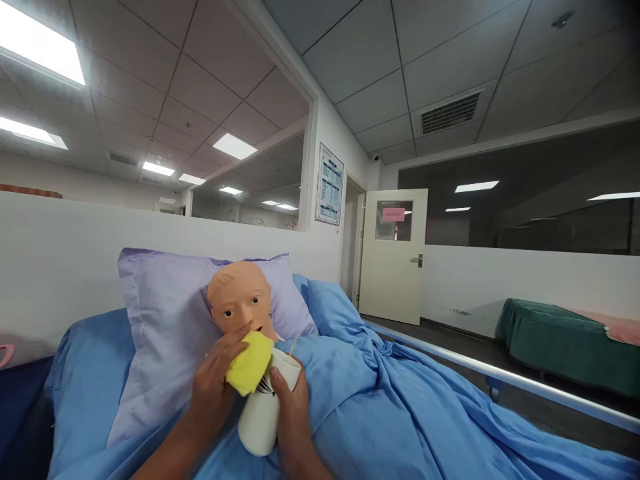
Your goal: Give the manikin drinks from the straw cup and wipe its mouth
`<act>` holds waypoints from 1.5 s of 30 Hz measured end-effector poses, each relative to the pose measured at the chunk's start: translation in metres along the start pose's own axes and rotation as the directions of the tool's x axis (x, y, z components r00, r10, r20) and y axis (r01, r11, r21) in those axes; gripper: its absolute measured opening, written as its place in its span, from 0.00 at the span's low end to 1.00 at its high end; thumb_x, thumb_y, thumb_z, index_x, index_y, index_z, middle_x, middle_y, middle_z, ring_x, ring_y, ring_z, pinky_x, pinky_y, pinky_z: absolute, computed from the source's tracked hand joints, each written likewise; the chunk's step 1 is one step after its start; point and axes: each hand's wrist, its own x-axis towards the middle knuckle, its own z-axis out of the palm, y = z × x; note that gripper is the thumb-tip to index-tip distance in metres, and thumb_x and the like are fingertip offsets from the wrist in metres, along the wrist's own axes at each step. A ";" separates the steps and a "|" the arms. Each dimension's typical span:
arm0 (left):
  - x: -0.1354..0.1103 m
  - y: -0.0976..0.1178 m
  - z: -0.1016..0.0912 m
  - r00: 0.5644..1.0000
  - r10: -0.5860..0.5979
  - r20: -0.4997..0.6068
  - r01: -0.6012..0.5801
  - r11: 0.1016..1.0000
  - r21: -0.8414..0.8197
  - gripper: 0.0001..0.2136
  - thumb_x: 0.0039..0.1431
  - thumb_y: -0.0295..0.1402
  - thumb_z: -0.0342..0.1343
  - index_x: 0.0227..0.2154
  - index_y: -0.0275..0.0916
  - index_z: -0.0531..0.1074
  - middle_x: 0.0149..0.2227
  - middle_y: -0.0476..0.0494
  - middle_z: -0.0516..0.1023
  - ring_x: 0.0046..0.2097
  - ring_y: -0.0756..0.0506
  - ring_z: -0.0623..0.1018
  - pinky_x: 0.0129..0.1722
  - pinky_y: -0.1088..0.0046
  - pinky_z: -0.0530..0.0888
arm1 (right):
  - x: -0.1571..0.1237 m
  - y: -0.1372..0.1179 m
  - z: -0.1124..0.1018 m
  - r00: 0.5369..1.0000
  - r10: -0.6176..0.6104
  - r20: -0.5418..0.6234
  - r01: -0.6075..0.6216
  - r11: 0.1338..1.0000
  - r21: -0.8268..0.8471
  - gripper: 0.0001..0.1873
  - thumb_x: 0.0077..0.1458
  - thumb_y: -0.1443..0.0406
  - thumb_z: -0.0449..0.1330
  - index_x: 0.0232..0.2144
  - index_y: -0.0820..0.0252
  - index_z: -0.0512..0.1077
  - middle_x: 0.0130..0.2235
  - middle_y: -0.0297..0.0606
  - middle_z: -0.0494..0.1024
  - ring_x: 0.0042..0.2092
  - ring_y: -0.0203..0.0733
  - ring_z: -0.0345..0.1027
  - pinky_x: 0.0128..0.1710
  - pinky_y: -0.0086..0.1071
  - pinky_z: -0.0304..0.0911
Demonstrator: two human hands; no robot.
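My left hand [215, 373] is closed on a folded yellow cloth [250, 363], pressed against the mouth and chin of a nursing manikin [240, 293]. The manikin's head lies on a lilac pillow, its eyes open. In my right hand [295, 407] is a white cup [260, 423] with black markings, tilted, its rim just below the manikin's chin. A thin pale stick or straw [293, 345] pokes out of the cup's mouth. The cloth hides part of the cup and the manikin's lower face.
A blue quilt [350, 400] covers the bed, beside the lilac pillow [170, 320]. A pale side rail [500, 370] runs along the far edge. Beyond it are a green-draped bed [550, 340] and an open cream door [393, 280]. A pink object [6, 353] sits at far left.
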 end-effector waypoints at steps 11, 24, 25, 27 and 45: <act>-0.022 -0.025 0.016 0.944 0.239 0.227 -0.273 0.953 0.133 0.17 0.65 0.25 0.48 0.56 0.37 0.68 0.52 0.38 0.78 0.60 0.43 0.72 0.60 0.61 0.71 | 0.010 0.016 -0.002 0.995 -0.102 -0.004 0.102 0.995 0.009 0.27 0.45 0.54 0.69 0.45 0.57 0.69 0.39 0.38 0.81 0.39 0.46 0.75 0.41 0.39 0.71; 0.028 -0.005 0.009 0.984 0.176 0.002 -0.176 0.984 0.015 0.08 0.61 0.23 0.54 0.41 0.39 0.72 0.52 0.37 0.78 0.60 0.40 0.72 0.54 0.57 0.75 | 0.006 0.008 0.000 0.998 -0.059 0.037 0.058 0.998 0.026 0.28 0.46 0.53 0.69 0.46 0.59 0.68 0.41 0.41 0.80 0.40 0.47 0.75 0.41 0.39 0.71; 0.029 -0.007 0.012 0.975 0.217 0.051 -0.219 0.975 0.045 0.09 0.62 0.23 0.52 0.43 0.39 0.73 0.51 0.38 0.78 0.59 0.41 0.72 0.55 0.59 0.74 | 0.007 0.010 0.000 0.997 -0.069 0.025 0.069 0.997 0.019 0.28 0.46 0.53 0.69 0.46 0.59 0.68 0.41 0.40 0.80 0.40 0.46 0.75 0.41 0.38 0.71; 0.024 -0.012 0.016 0.945 0.280 0.168 -0.298 0.950 0.093 0.13 0.64 0.24 0.50 0.48 0.39 0.73 0.51 0.39 0.79 0.58 0.43 0.74 0.57 0.62 0.73 | 0.010 0.014 0.000 0.995 -0.097 0.001 0.096 0.995 0.019 0.27 0.46 0.54 0.69 0.45 0.59 0.68 0.39 0.39 0.80 0.39 0.45 0.75 0.41 0.37 0.70; 0.037 -0.004 0.012 0.968 0.239 0.079 -0.243 0.968 0.059 0.09 0.62 0.23 0.53 0.43 0.39 0.72 0.49 0.38 0.79 0.57 0.41 0.74 0.54 0.57 0.75 | 0.004 0.002 0.004 0.998 -0.056 0.013 0.056 0.998 0.015 0.28 0.44 0.54 0.70 0.44 0.58 0.68 0.39 0.37 0.80 0.38 0.44 0.74 0.40 0.36 0.70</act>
